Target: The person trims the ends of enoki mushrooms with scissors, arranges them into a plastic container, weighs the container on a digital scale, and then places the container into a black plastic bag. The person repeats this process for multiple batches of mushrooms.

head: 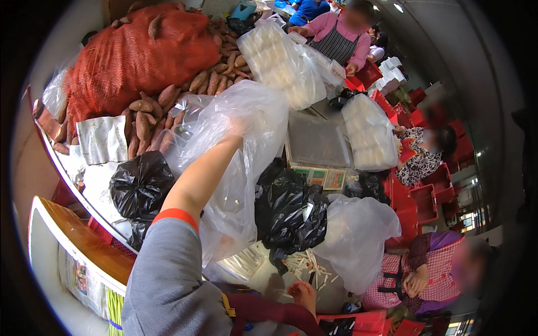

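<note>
My left hand [238,126], below a grey sleeve with an orange cuff, reaches into or behind a large clear plastic bag [262,101]; film and blur hide its fingers. Near the bottom, my right hand [303,294] is half curled beside loose white sticks [309,264] on a metal surface. Its palm is partly hidden. More white sticks [243,262] lie in a tray under the bag's lower end. A crumpled black plastic bag [290,210] is right of the clear bag. Beyond it is a weighing scale [319,147] with a flat metal pan.
Sweet potatoes [145,126] surround a red mesh sack [138,63] at upper left. A knotted black bag [142,185] sits at left. Bagged pale food packs [281,63] stand beyond the scale. Several people, one in a pink checked apron [435,266], and red crates [424,201] are at right.
</note>
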`<state>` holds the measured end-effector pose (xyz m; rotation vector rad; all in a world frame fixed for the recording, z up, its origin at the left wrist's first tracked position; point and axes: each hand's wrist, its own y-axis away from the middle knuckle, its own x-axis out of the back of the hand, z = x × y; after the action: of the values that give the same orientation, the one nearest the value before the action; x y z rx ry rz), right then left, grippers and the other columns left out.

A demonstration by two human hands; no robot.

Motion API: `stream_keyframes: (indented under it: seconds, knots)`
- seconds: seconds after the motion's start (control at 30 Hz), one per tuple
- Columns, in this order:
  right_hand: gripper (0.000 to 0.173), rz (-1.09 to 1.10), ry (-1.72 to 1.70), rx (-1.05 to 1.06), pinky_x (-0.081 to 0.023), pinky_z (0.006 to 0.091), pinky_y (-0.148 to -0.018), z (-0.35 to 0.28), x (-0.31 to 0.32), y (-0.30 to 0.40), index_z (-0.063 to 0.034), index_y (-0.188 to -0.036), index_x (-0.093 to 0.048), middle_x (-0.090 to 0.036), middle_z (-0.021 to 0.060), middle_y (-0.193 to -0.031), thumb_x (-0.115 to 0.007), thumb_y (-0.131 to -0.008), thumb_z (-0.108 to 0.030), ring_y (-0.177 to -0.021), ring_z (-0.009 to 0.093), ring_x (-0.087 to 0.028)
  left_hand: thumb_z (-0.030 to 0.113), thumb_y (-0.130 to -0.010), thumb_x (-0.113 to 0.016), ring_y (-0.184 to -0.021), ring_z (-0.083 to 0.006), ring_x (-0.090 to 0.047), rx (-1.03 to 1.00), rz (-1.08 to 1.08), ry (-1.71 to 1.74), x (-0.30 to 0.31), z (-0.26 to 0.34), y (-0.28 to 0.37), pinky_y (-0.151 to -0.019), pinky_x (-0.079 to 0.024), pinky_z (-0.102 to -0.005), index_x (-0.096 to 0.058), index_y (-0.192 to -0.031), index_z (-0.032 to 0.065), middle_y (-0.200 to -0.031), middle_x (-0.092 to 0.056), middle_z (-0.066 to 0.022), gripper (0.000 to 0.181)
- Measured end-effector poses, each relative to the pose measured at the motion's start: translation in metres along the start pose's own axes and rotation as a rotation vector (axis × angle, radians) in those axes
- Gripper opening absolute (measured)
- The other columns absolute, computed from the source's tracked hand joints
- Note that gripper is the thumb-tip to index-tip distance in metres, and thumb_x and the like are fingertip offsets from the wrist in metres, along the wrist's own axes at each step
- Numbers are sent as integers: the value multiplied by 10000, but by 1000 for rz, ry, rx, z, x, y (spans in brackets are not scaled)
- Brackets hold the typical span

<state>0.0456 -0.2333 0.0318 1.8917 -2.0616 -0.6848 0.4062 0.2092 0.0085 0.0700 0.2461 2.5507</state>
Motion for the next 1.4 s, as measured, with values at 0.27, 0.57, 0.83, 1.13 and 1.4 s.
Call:
stream_keyframes:
  seconds: [0.27,0.57,0.83,1.13,1.4]
  knots:
    - [150,-78,-23,40,-474,297,-679,1,-9,-3,34,-913,-565,-602,117,-774,-465,-869,-69,-699,195,-581,51,-774,-614,-621,-112,-564,-39,-518,282,180,62,138,-554,-433,-212,-452,-759,95,-701,-554,-24,169]
    - [165,-361,-82,249,-464,320,-761,-28,-43,6,39,-917,-555,-584,116,-873,-445,-892,-81,-792,196,-571,27,-786,-600,-744,-121,-604,183,-685,650,264,75,264,-674,-518,-262,-544,-872,37,-848,-622,-61,103]
    - [629,-581,-112,546,-330,358,-997,-81,-73,38,40,-1363,-254,-392,174,-1327,-531,-892,-271,-1192,242,-424,29,-760,-651,-899,-168,-601,289,-857,579,244,48,347,-811,-509,-313,-546,-966,31,-1014,-610,-72,231]
    - [357,-432,-19,373,-408,306,-910,-82,-40,20,72,-1197,-490,-569,111,-1134,-482,-887,-105,-1021,169,-546,554,-890,-409,-1023,-225,-537,676,-1271,743,222,1,361,-882,-447,-391,-407,-1276,115,-1081,-549,-82,585]
    - [188,-581,483,798,-428,284,-790,-95,-49,-17,11,-957,-638,-646,64,-865,-578,-859,-137,-851,158,-557,451,-902,-431,-1119,-220,-520,1278,-1159,1102,166,-12,402,-989,-387,-412,-448,-1302,107,-1257,-522,-85,528]
